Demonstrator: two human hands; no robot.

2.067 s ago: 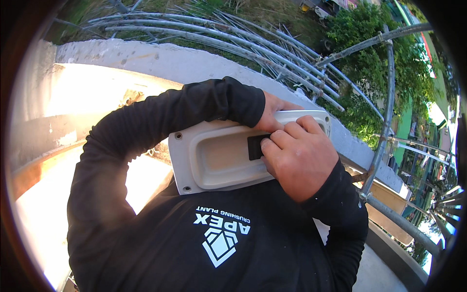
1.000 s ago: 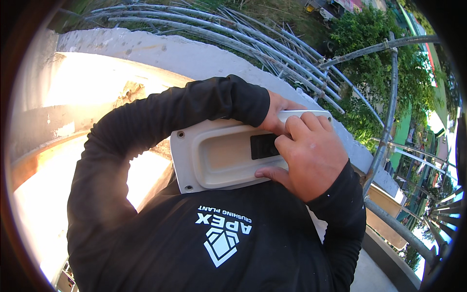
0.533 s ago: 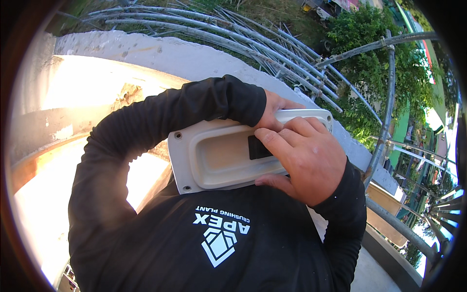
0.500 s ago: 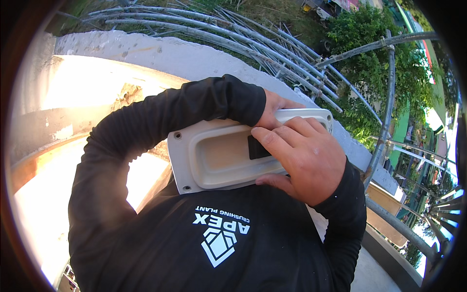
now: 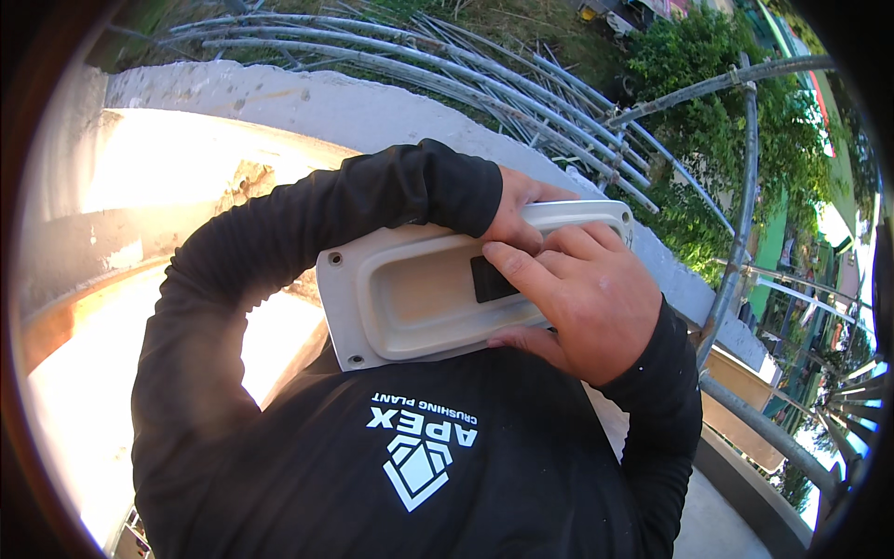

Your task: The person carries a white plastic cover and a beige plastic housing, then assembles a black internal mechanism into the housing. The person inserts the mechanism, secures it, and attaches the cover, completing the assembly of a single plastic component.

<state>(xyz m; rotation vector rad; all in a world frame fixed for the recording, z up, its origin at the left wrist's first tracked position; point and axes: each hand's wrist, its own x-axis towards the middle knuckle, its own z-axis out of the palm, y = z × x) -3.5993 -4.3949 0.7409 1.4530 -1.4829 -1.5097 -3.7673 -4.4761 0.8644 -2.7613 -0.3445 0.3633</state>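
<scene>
At twelve o'clock, the grass is crossed by a heap of metal pipes (image 5: 400, 51), and between it and the body a rough concrete ledge (image 5: 270, 98) is seen. Leaves are spread by a tree (image 5: 694, 102) around two o'clock, partly barred by a scaffold frame (image 5: 746, 168); a lower rail (image 5: 768, 429) is seen at four, with a brown board (image 5: 740, 424) behind it. From eight to ten, a surface (image 5: 79, 419) is bleached white by sunlight.

Now to the hands! The left arm is bent in a broad arc, its black sleeve (image 5: 317, 210) laid over the far rim at the panel's eleven to twelve. By the left hand (image 5: 519, 212) that far rim is pinched, thumb inside, fingers beyond it and partly hidden. The right hand (image 5: 591, 303) is brought over the panel's three o'clock end, palm down, thumb and forefinger parted widely; whether anything is gripped by its hidden fingertips cannot be told.

And the pale panel (image 5: 343, 307) itself: held mid-view, against the dark shirt (image 5: 307, 466), slightly tilted, its right end raised toward two o'clock. Screw holes are seen at its left corners. Within its shallow recess (image 5: 410, 289) a black insert (image 5: 489, 279) is held, its right part covered by the right hand.
</scene>
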